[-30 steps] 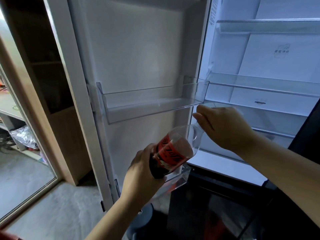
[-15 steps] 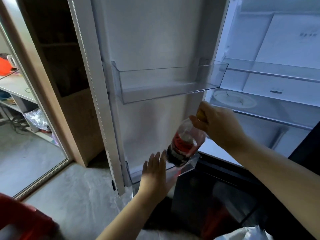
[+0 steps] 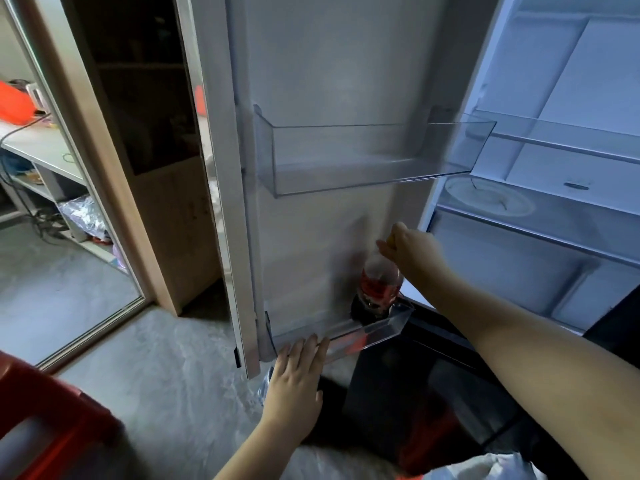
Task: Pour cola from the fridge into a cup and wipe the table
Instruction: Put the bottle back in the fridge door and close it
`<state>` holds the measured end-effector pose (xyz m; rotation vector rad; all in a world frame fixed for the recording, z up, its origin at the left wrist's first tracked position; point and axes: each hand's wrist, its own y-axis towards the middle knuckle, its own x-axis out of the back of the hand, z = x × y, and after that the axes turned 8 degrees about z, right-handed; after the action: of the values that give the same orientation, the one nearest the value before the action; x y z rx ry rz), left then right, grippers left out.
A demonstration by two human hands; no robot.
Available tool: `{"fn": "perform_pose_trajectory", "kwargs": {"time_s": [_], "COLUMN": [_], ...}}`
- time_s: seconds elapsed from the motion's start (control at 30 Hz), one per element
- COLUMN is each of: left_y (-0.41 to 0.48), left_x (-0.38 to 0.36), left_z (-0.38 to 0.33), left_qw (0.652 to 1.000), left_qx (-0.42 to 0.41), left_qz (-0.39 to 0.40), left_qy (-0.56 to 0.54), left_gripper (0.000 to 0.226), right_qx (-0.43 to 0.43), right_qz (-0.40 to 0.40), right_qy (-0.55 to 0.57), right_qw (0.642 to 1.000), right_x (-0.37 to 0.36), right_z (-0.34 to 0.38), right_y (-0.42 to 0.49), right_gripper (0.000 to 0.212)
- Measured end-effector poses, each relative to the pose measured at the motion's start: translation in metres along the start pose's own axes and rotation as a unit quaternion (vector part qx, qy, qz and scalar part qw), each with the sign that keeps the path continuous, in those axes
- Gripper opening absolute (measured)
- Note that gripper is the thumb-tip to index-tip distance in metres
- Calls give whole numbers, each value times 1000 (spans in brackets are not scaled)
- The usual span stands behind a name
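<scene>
Right hand (image 3: 412, 252) pinches the cola bottle (image 3: 379, 285) at its cap, left hand (image 3: 294, 386) flat and empty by the door bin (image 3: 367, 336). Snag that rim and it could slip!

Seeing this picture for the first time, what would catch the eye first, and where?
First, the clear plastic cola bottle with a red label, standing in the lower transparent fridge-door bin, its top gripped by the right hand. Next, the left hand, fingers straight, at that bin's front edge. A red plastic stool sits at bottom left.
</scene>
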<state>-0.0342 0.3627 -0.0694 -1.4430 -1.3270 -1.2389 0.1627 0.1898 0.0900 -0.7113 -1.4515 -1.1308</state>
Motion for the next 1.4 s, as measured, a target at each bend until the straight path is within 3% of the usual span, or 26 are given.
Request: {"fn": "perform_pose_trajectory", "kwargs": {"time_s": [0.23, 0.43, 0.6, 0.67, 0.73, 0.77, 0.83, 0.9, 0.97, 1.03, 1.27, 1.4], "left_y": [-1, 1, 2, 3, 0, 1, 1, -3, -7, -12, -17, -26], "left_x": [-4, -6, -10, -7, -1, -1, 3, 9, 4, -2, -11, -15], "left_z": [0, 2, 3, 2, -1, 0, 3, 10, 20, 28, 11, -8], "left_qw": [1000, 1000, 1000, 1000, 999, 1000, 1000, 999, 996, 996, 997, 998], "left_qx": [13, 20, 19, 25, 33, 31, 14, -9, -23, -29, 2, -1], "left_qz": [10, 4, -22, 4, 9, -4, -10, -47, -81, -86, -80, -65], "left_qy": [-17, -7, 2, -6, 4, -2, -17, -24, -33, -5, 5, -1], "left_gripper": [106, 104, 104, 109, 109, 102, 92, 97, 90, 88, 87, 89], "right_qx": [-59, -28, -100, -89, 17, 78, 190, 253, 231, 200, 138, 124], "right_qz": [34, 28, 69, -19, -176, -205, -138, -37, 65, 112, 138, 97], "right_qy": [-12, -22, 33, 117, 169, 176, 130, 7, -16, -12, 29, 61], "right_qw": [998, 999, 992, 989, 970, 960, 963, 967, 971, 973, 980, 986], "right_x": [-6, -6, -5, -5, -12, -18, -39, -74, -107, -128, -143, -134], "right_z": [12, 17, 11, 15, 21, 26, 33, 35, 35, 33, 38, 30], "right_y": [29, 32, 29, 10, -24, -43, -80, -105, -122, -130, -143, -154], "right_gripper": [44, 40, 54, 54, 41, 37, 33, 43, 60, 68, 62, 55]}}
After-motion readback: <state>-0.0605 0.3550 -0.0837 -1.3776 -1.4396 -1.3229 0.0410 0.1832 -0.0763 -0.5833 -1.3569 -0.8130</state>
